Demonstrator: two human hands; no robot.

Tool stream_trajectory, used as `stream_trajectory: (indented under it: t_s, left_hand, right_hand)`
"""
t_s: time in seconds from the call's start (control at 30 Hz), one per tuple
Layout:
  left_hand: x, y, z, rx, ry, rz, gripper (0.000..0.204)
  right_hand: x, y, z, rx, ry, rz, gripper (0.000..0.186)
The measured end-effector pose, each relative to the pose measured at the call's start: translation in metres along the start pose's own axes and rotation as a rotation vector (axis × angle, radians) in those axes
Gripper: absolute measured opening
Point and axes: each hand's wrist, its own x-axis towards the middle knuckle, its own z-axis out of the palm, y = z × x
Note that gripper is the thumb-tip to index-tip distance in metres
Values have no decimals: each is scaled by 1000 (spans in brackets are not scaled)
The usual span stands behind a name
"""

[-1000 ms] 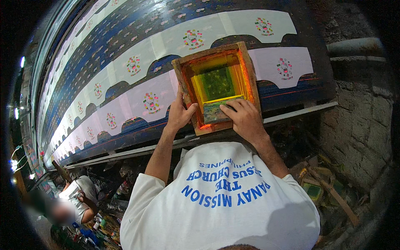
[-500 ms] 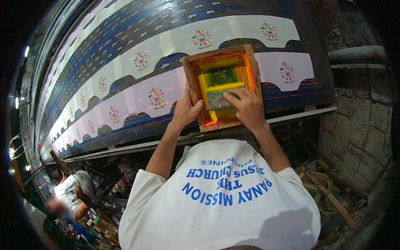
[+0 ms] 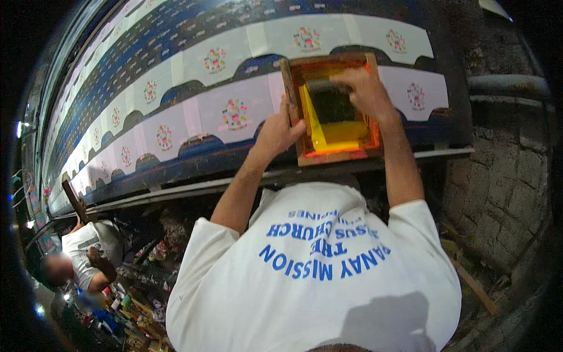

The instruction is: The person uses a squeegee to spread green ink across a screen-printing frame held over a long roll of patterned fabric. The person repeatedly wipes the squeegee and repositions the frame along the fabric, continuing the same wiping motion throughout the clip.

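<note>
Squeegee (image 3: 326, 85), right hand (image 3: 365, 92) shifted toward frame's (image 3: 332, 158) far edge (image 3: 328, 58); near end (image 3: 343, 139) open.

Dim here, edges bowing into black; shadow (image 3: 384, 321) crosses the white short-sleeved shirt (image 3: 305, 305), the bare right hand (image 3: 365, 89) seemingly motion-blurred.

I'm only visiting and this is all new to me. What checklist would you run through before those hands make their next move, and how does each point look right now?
1. Left hand steadying the wooden frame: ok, it grips the left side, thumb over the rim.
2. Right hand on the flat tool: ok, toward the frame's far end; firmness of grip cannot tell, blurred.
3. Yellow colour inside the frame: ok, seen along the near end and left side.
4. Frame squared to the pink strip beneath: cannot tell, the frame hides that part.
5. Other person clear of the frame: ok, away at lower left.
</note>
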Motion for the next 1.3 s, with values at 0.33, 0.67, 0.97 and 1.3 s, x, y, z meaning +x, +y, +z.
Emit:
stream_trajectory:
  t_s: [0.33, 0.67, 0.97, 1.3]
  left_hand:
    - [-2, -3, 3, -69, 23, 82, 112]
    - [-3, 9, 5, -164, 119, 97, 109]
    - [60, 119, 105, -164, 191, 226, 111]
    - [94, 186, 177, -272, 111, 152, 108]
  right_hand:
    - [-128, -30, 58, -98, 151, -37, 60]
    - [-132, -18, 53, -70, 226, -86, 59]
    - [-187, 105, -31, -116, 278, -75, 54]
    - [-222, 200, -63, -110, 291, -111, 43]
